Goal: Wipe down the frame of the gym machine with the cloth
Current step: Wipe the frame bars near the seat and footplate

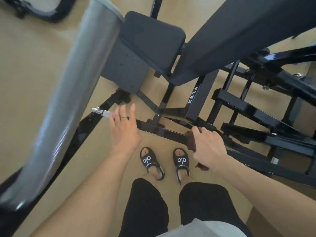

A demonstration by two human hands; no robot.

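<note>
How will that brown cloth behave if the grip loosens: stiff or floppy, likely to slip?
Probably floppy: the brown cloth bends over the black frame bar and a corner droops below the right hand. Likely light, held one-handed. It could slide on the glossy bar.

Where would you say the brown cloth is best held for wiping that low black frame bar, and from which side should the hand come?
Probably as the right hand holds the brown cloth now: from above, fingers curled over its folded upper edge. The frame bar lies low and near horizontal, so a grip from above leaves cloth below to press on it. The left hand hovers free.
</note>
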